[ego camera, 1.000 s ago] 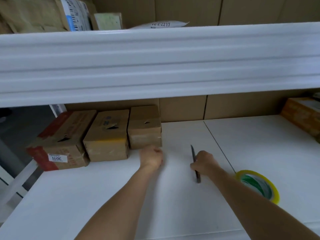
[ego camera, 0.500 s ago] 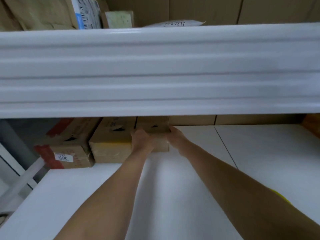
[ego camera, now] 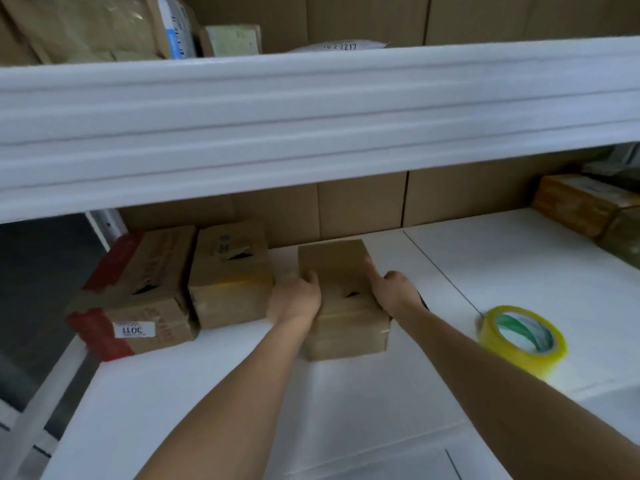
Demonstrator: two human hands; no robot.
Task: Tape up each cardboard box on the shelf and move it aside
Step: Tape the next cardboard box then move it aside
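White metal shelf (ego camera: 519, 271) carries everything, and the upper shelf's front beam (ego camera: 311, 126) hides what lies behind it. At far left a red-taped cardboard box (ego camera: 138, 299) bears a white label (ego camera: 133, 330) with blurred, unreadable print. Beside it sits a yellow-taped box (ego camera: 228, 278). The small plain brown cardboard box (ego camera: 341, 299) stands apart, gripped on both sides by the left hand (ego camera: 294, 297) and right hand (ego camera: 394, 289). A yellow tape roll (ego camera: 523, 337) lies right.

You see matt brown cardboard on the box (ego camera: 341, 271), smooth matt white on the shelf (ego camera: 519, 258), and glossy yellow-tinted plastic on the tape roll (ego camera: 512, 348).
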